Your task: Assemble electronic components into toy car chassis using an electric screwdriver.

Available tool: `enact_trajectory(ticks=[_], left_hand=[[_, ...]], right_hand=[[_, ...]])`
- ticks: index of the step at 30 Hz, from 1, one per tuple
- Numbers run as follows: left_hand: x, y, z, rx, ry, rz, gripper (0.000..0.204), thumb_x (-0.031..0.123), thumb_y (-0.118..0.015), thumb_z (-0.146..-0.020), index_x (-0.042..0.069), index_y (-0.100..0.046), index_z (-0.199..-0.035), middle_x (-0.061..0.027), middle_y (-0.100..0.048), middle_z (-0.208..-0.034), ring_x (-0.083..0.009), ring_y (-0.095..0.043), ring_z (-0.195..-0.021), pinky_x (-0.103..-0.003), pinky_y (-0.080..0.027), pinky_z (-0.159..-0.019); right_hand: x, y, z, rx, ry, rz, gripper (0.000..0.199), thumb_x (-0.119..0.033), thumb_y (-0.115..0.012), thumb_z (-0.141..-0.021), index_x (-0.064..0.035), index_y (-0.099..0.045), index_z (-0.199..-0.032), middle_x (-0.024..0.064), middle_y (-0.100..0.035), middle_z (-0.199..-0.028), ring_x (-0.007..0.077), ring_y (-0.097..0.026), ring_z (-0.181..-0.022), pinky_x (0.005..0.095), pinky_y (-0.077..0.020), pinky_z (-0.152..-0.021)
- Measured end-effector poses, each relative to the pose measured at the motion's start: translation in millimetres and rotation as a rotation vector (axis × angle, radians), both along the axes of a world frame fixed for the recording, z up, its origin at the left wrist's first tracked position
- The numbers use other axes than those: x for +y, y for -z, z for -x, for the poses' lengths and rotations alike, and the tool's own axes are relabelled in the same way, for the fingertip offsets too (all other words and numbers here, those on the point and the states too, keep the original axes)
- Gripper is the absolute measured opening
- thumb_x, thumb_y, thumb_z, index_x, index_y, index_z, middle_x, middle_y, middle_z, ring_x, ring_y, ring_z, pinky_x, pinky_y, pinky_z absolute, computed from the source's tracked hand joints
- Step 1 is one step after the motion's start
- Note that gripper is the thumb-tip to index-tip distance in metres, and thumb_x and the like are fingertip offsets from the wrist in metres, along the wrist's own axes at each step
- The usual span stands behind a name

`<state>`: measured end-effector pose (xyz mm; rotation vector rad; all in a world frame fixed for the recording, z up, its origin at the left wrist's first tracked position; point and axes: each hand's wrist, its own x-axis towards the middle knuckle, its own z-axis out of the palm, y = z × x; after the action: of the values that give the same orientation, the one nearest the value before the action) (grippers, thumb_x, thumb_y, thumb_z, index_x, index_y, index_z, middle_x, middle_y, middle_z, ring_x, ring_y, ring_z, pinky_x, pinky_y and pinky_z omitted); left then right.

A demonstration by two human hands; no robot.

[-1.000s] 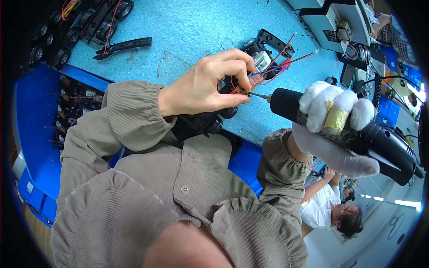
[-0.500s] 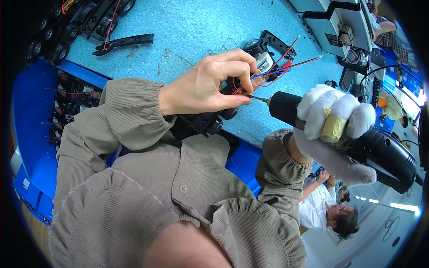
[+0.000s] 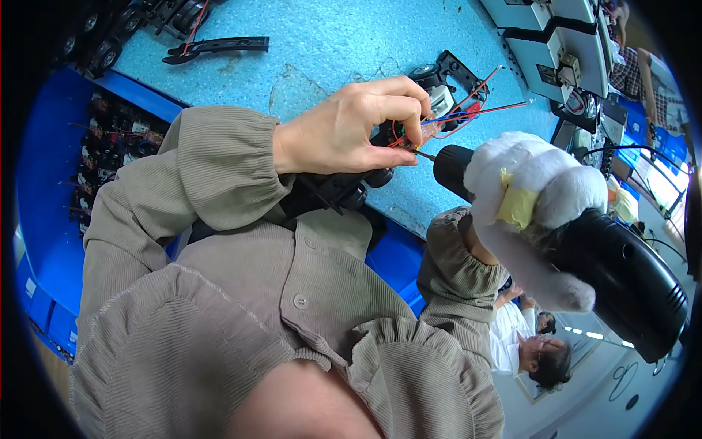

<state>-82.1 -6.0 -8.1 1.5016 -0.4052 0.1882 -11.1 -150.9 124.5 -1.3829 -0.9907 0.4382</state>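
My bare left hand is closed, thumb and fingers pinching a small copper-coloured circuit board with red and blue wires. The board lies against a black toy vehicle chassis with wheels, which reaches from beyond my fingers to under my wrist. In a white glove with yellow tape on a finger, my right hand wraps round a black electric screwdriver. Its thin bit points left, with the tip right beside my left thumb and the board. Whether a screw sits at the tip is too small to tell.
On the blue speckled table lies a black plastic strip, near other wheeled chassis at the far left. A blue bin holds several assemblies. Grey-white equipment stands far right. A person in white is at lower right.
The screwdriver's nose has come closer to my left hand, and its body now tilts lower at the right. My left hand keeps its pinch on the board. The whole view has shifted slightly.
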Motion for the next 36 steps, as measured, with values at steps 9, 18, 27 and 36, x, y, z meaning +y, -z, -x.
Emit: enact_trajectory(ticks=[9,18,27,36], left_hand=[[-4,-7,8,-0.006,-0.095,-0.175,0.054,0.008,-0.078,-0.061,0.005,-0.049,-0.106,-0.0145,-0.047,-0.111,-0.0314,-0.056,-0.093,-0.035,-0.048,-0.076],[-9,-33,27,0.097,-0.225,-0.545,0.047,0.019,-0.069,-0.067,-0.006,-0.046,-0.100,-0.0151,-0.044,-0.093,-0.0295,-0.051,-0.088,-0.035,-0.053,-0.067],[170,-43,236,0.695,-0.863,0.049,0.067,-0.003,-0.064,-0.070,0.002,-0.039,-0.132,-0.0040,-0.054,-0.098,-0.0137,-0.055,-0.098,-0.027,-0.046,-0.083],[209,168,432,1.158,-1.662,0.390,0.025,0.011,-0.069,-0.070,0.003,-0.057,-0.091,-0.0017,-0.053,-0.068,-0.0119,-0.049,-0.055,-0.027,-0.037,-0.048]], right_hand=[[16,0,21,0.039,0.291,0.041,0.069,-0.073,-0.062,-0.065,-0.0068,-0.043,-0.075,0.0052,-0.047,-0.061,0.0186,-0.046,-0.042,0.0320,-0.0340,-0.038],[12,5,32,0.229,0.216,-0.265,0.060,-0.056,-0.069,-0.071,-0.0045,-0.039,-0.074,0.0049,-0.045,-0.059,0.0143,-0.048,-0.050,0.0268,-0.0381,-0.049],[2,-37,-2,0.473,0.369,-0.355,0.050,-0.051,-0.067,-0.068,-0.0095,-0.040,-0.069,-0.0019,-0.035,-0.056,0.0116,-0.038,-0.048,0.0266,-0.0304,-0.053],[-62,-6,-2,0.710,0.538,-0.323,0.043,-0.042,-0.066,-0.072,-0.0070,-0.042,-0.070,-0.0017,-0.037,-0.056,0.0113,-0.038,-0.047,0.0269,-0.0329,-0.052]])
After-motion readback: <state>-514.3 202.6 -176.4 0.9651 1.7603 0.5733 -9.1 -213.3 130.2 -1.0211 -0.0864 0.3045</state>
